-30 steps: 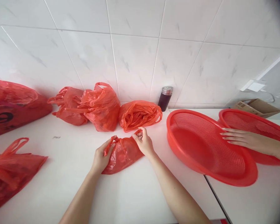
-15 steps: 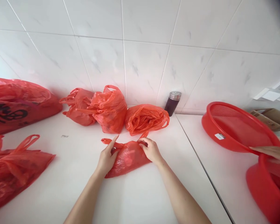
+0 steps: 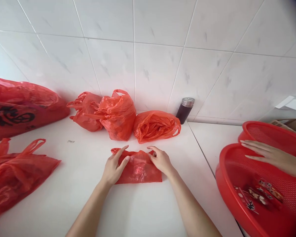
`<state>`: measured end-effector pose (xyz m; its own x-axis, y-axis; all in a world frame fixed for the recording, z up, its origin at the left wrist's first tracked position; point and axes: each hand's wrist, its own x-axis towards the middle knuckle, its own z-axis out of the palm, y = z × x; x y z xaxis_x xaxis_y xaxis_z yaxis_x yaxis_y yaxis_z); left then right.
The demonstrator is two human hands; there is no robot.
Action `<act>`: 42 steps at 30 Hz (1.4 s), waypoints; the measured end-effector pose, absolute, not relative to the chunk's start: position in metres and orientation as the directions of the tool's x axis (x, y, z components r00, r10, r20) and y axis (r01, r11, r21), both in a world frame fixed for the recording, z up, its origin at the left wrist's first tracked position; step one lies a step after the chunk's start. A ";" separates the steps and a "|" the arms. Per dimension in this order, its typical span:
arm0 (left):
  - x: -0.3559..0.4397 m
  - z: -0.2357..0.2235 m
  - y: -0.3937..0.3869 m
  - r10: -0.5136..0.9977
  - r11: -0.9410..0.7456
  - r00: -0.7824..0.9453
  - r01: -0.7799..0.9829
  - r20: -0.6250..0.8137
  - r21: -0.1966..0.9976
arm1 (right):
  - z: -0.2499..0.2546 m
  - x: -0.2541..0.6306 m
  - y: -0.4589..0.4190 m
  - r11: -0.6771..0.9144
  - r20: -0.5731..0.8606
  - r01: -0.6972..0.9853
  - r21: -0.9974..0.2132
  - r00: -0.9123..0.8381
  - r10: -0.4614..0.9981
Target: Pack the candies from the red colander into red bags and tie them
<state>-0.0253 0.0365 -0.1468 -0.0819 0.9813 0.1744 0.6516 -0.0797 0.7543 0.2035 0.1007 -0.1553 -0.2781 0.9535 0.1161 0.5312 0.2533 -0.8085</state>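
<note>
A small red plastic bag (image 3: 139,169) lies flattened on the white table in front of me, with something paler showing faintly through it. My left hand (image 3: 114,168) rests against its left side, fingers stretched out and the thumb apart on the bag's front. At the upper right corner, my right hand (image 3: 161,161) is closed on the bag, index finger and thumb bent around its gathered top edge. What is inside the bag cannot be made out.
Filled red bags (image 3: 118,115) and a crumpled red bag (image 3: 156,126) line the wall beside a dark flask (image 3: 185,110). Larger red bags (image 3: 22,174) lie left. Right, another person's hand (image 3: 273,158) is over red baskets (image 3: 227,177), one holding small packets (image 3: 258,194).
The small bag has been squared and flattened, its lower edge now straight. My left thumb has moved onto its front. A red basket with packets has come further into view on the right.
</note>
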 end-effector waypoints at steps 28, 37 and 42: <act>-0.044 -0.134 0.025 0.979 0.016 -0.161 0.684 0.129 0.730 | -0.146 0.214 0.120 -0.171 -0.130 -0.551 -0.816 -0.113 0.985; 0.006 -0.095 0.033 0.772 -0.092 -0.285 0.834 0.567 0.545 | -0.138 0.215 0.114 -0.215 -0.126 -0.560 -0.800 -0.193 0.973; 0.047 -0.099 0.048 0.981 -0.147 0.046 0.813 0.190 0.563 | -0.131 0.212 0.110 -0.170 -0.080 -0.623 -0.763 -0.170 0.982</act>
<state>0.0474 0.0478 -0.0989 0.0458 0.9806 0.1904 0.8131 -0.1473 0.5632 0.2118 0.1102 -0.1315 -0.1700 0.9822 -0.0799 -0.6232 -0.1700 -0.7634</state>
